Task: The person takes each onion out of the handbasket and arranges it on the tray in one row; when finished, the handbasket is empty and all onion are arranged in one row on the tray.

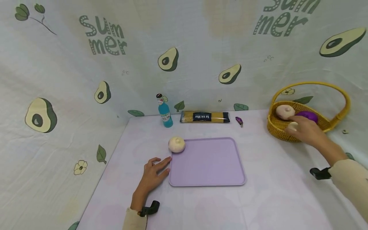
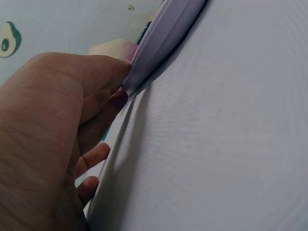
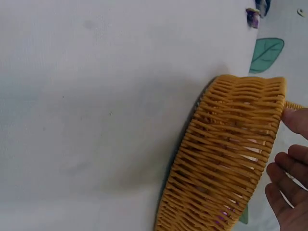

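My left hand (image 1: 155, 175) rests beside the left edge of a lilac tray (image 1: 210, 163), its thumb and forefinger touching the rim. In the left wrist view the thumb (image 2: 108, 72) lies against that rim. A cream bulb with a purple tinge (image 1: 176, 144) sits at the tray's far left corner. Over the near side of a yellow wicker basket (image 1: 277, 131) reaches my right hand (image 1: 309, 129), thumb at the rim and fingers apart. A small pale thing (image 1: 293, 126) shows between its thumb and forefinger. Inside the basket lie a pinkish bulb (image 1: 285, 111) and a purple thing (image 1: 309, 116).
Along the back of the table stand a blue bottle (image 1: 165, 113) and a pack of pasta (image 1: 205, 117) lying flat. A small purple object (image 1: 239, 121) lies right of the pack. The basket's tall handle (image 1: 316, 83) arches over it. A printed cloth (image 1: 198, 48) hangs behind.
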A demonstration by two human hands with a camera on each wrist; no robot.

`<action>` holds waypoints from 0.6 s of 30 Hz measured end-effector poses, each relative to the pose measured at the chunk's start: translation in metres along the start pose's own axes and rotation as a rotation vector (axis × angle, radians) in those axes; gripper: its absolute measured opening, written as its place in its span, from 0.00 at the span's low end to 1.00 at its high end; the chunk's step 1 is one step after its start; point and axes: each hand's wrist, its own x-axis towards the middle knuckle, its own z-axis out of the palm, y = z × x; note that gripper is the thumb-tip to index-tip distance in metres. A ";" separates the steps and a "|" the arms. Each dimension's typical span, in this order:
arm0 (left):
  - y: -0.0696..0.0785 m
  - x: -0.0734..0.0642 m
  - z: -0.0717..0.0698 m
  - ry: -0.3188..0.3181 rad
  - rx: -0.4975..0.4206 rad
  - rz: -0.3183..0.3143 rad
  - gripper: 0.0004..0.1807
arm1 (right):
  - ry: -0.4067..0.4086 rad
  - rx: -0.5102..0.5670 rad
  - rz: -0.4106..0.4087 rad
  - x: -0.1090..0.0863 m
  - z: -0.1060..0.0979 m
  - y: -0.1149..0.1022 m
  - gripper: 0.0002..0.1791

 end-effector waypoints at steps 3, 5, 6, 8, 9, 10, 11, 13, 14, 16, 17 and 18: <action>-0.001 0.000 -0.001 0.008 0.002 0.011 0.26 | 0.011 -0.021 0.007 0.004 0.001 0.008 0.37; -0.001 0.000 -0.002 0.010 0.004 0.013 0.26 | -0.005 -0.020 0.037 0.006 0.000 0.013 0.40; -0.001 0.000 -0.002 0.011 0.005 0.013 0.26 | -0.016 -0.018 0.053 0.006 -0.001 0.015 0.41; -0.001 -0.001 -0.002 0.007 0.002 0.007 0.26 | -0.029 -0.020 0.076 0.007 -0.002 0.019 0.43; -0.001 -0.001 -0.002 0.003 0.000 0.001 0.26 | -0.034 -0.020 0.082 0.007 -0.002 0.021 0.44; 0.000 -0.001 -0.001 0.001 -0.001 -0.004 0.26 | -0.034 -0.024 0.083 0.007 -0.003 0.022 0.44; 0.000 -0.001 -0.001 -0.001 -0.003 -0.006 0.26 | -0.029 -0.029 0.079 0.007 -0.003 0.024 0.44; 0.001 -0.001 0.000 -0.007 -0.009 -0.014 0.26 | -0.018 -0.046 0.071 0.008 -0.004 0.027 0.43; 0.001 -0.001 0.000 -0.008 -0.010 -0.015 0.26 | -0.018 -0.053 0.070 0.008 -0.004 0.028 0.43; 0.001 -0.001 0.001 -0.005 -0.010 -0.016 0.26 | -0.014 -0.055 0.077 0.009 -0.003 0.031 0.44; 0.000 -0.001 0.001 -0.001 -0.007 -0.015 0.26 | -0.016 -0.055 0.082 0.009 -0.003 0.032 0.45; 0.000 -0.001 0.001 0.001 -0.007 -0.016 0.26 | -0.023 -0.052 0.088 0.010 -0.003 0.034 0.45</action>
